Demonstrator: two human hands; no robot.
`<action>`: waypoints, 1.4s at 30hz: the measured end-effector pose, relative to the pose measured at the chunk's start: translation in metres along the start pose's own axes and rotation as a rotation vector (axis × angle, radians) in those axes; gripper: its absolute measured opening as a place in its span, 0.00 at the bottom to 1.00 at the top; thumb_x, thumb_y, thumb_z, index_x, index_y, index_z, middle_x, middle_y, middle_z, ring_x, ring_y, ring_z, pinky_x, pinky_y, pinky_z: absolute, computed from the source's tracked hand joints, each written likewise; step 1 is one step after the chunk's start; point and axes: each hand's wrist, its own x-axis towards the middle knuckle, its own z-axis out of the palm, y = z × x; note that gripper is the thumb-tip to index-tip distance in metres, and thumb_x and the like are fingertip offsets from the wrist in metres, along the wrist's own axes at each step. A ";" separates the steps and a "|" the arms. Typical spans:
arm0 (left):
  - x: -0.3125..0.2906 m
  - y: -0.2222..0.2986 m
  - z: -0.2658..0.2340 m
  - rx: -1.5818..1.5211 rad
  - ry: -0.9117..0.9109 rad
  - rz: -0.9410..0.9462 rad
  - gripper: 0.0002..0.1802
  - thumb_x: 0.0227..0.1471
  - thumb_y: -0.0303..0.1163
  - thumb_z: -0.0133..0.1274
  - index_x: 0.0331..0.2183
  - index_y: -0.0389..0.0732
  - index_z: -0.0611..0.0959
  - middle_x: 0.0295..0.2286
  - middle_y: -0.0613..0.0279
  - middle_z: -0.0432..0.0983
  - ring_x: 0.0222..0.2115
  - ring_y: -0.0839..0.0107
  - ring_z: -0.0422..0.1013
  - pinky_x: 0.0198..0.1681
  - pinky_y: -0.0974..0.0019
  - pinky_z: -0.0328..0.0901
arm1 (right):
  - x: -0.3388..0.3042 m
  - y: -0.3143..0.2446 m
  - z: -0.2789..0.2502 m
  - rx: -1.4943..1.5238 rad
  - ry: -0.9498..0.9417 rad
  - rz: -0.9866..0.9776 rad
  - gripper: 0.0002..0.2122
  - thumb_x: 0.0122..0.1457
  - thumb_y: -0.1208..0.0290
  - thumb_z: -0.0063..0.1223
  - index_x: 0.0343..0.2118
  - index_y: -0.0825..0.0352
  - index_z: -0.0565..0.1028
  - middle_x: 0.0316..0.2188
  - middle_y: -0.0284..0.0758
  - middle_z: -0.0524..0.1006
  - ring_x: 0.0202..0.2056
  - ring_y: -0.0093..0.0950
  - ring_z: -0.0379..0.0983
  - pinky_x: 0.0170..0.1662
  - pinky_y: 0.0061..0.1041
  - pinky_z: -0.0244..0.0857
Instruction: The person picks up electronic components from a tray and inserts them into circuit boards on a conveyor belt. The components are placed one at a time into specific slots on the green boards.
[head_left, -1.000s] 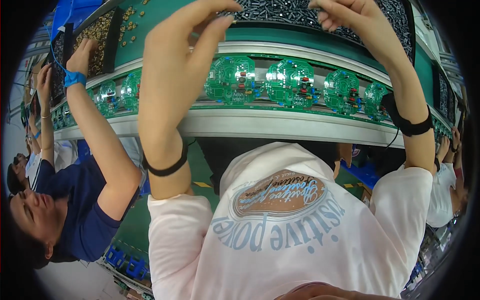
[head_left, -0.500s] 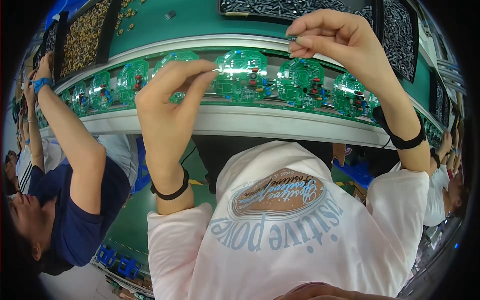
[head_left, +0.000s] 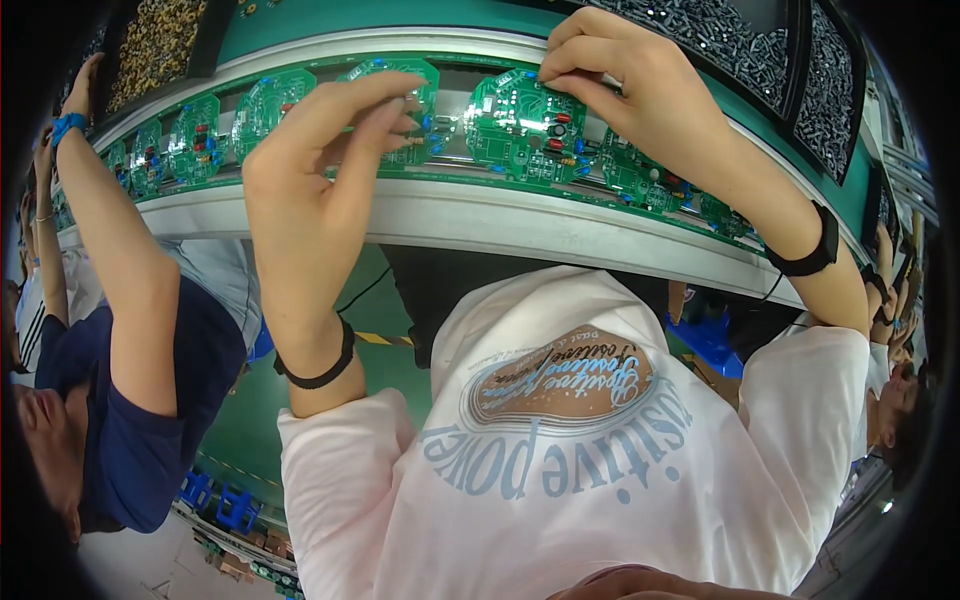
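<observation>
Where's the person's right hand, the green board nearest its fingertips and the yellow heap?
Right hand (head_left: 640, 85): head view, back of hand.
Green board (head_left: 515, 130): head view, middle of face.
Yellow heap (head_left: 155, 48): head view, middle of heap.

Hands of the person: two, left hand (head_left: 310, 190) and right hand (head_left: 640, 80). Black wristbands (head_left: 828, 240): two, one per wrist. Green circuit boards (head_left: 525, 130): at least seven along the rail (head_left: 480, 208); far ends too small to count. Parts trays (head_left: 212, 40): at least three, one of yellow parts, two of dark. Loose parts: too many to count. Co-workers (head_left: 130, 420): at least three. Blue stools (head_left: 237, 510), lower left: two.
</observation>
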 end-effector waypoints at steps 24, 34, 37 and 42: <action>0.012 -0.012 -0.023 -0.392 -0.198 -0.212 0.12 0.60 0.20 0.56 0.45 0.27 0.83 0.37 0.48 0.84 0.36 0.67 0.82 0.40 0.71 0.75 | -0.001 -0.020 -0.018 -0.287 -0.287 0.063 0.07 0.57 0.77 0.59 0.39 0.65 0.77 0.39 0.33 0.78 0.35 0.36 0.79 0.36 0.31 0.75; 0.010 -0.013 -0.017 -0.180 -0.053 -0.055 0.11 0.58 0.19 0.58 0.44 0.28 0.84 0.36 0.50 0.84 0.36 0.68 0.82 0.40 0.71 0.75 | 0.010 -0.034 -0.029 -0.133 -0.295 0.179 0.05 0.57 0.76 0.60 0.36 0.68 0.79 0.36 0.37 0.77 0.34 0.40 0.78 0.38 0.34 0.74; 0.012 -0.012 -0.014 -0.208 -0.031 -0.022 0.11 0.58 0.20 0.58 0.44 0.28 0.84 0.35 0.51 0.84 0.36 0.69 0.82 0.39 0.71 0.75 | 0.008 -0.032 -0.030 -0.421 -0.309 -0.057 0.07 0.57 0.75 0.60 0.38 0.69 0.79 0.35 0.38 0.77 0.34 0.38 0.78 0.39 0.34 0.74; 0.017 -0.009 -0.012 -0.246 -0.082 -0.084 0.11 0.59 0.21 0.58 0.44 0.28 0.85 0.34 0.52 0.84 0.34 0.70 0.81 0.38 0.72 0.75 | -0.007 -0.024 -0.019 -0.303 -0.259 0.013 0.08 0.58 0.79 0.57 0.40 0.66 0.77 0.36 0.35 0.77 0.35 0.38 0.79 0.38 0.31 0.75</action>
